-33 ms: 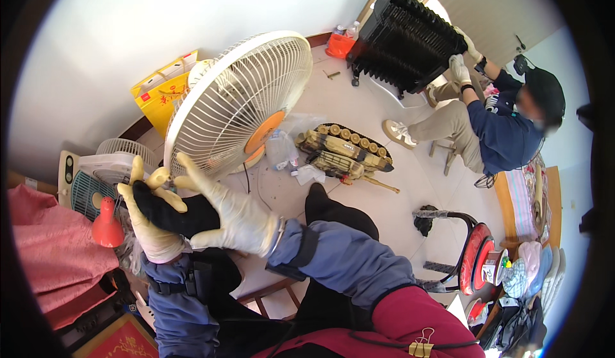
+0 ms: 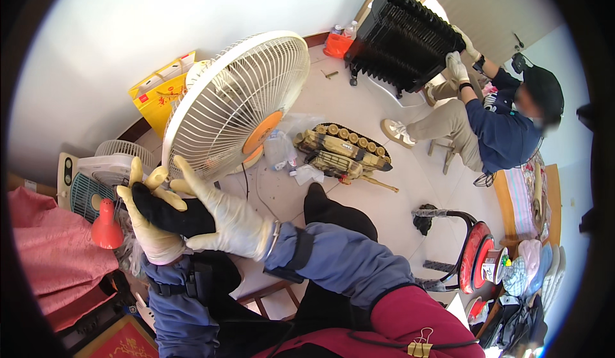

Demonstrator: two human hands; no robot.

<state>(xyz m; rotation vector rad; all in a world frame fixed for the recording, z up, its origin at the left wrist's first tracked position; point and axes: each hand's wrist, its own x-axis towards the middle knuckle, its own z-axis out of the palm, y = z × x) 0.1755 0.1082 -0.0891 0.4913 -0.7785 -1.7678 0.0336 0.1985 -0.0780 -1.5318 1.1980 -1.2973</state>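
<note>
Pale rubber gloves cover both my hands, which are close together at the lower left. My left hand point(image 2: 154, 230) is closed round a soft black cloth point(image 2: 174, 213), its fingers curling over the top. From the other side my right hand point(image 2: 238, 220) grips the same cloth, thumb below and fingers above, with its fingertips near those of the left. Part of the cloth is hidden by the gloves. Just beyond my hands stands a large white fan point(image 2: 240, 95) with an orange hub, its wire cage tilted.
A camouflage toy tank point(image 2: 343, 150) lies on the tiled floor beside plastic bottles point(image 2: 278, 150). At the far right, a seated person point(image 2: 506, 124) in gloves holds a black oil heater point(image 2: 403, 44). A red desk lamp point(image 2: 107, 227) and pink cloth point(image 2: 57, 249) are at left; a red-seated chair point(image 2: 475, 255) at right.
My right hand has shifted very slightly to the left with the black cloth. The other person and the fan look the same.
</note>
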